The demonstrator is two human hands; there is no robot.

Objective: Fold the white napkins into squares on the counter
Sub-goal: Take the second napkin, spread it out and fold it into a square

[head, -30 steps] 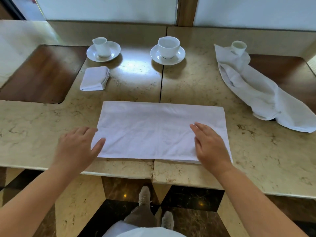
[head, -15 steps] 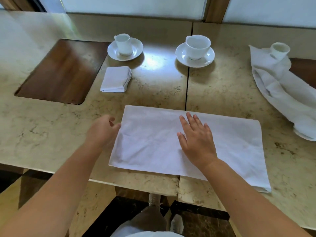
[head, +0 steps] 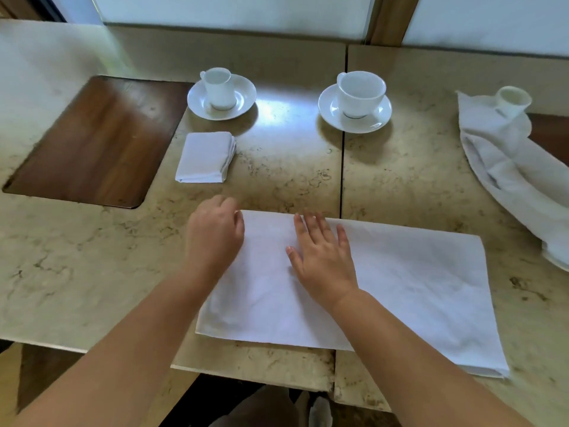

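Note:
A white napkin [head: 409,288], folded into a long rectangle, lies flat near the front edge of the marble counter [head: 92,272]. My right hand [head: 323,257] rests flat on its left half, fingers spread. At the napkin's far left corner my left hand [head: 212,235] has its fingers curled at the edge; whether it pinches the cloth is hidden. A napkin folded into a small square [head: 204,157] lies farther back on the left. At the right edge an unfolded, crumpled napkin [head: 505,171] is draped across the counter.
Two white cups on saucers [head: 221,92] [head: 357,98] stand at the back. A third small cup [head: 512,100] sits on the crumpled napkin's far end. A dark wooden inlay [head: 98,140] fills the counter's left. A seam [head: 342,143] splits the counter.
My right hand slid left across the napkin from its right part to its left half. My left hand moved up the left edge to the far corner. The view shifted left.

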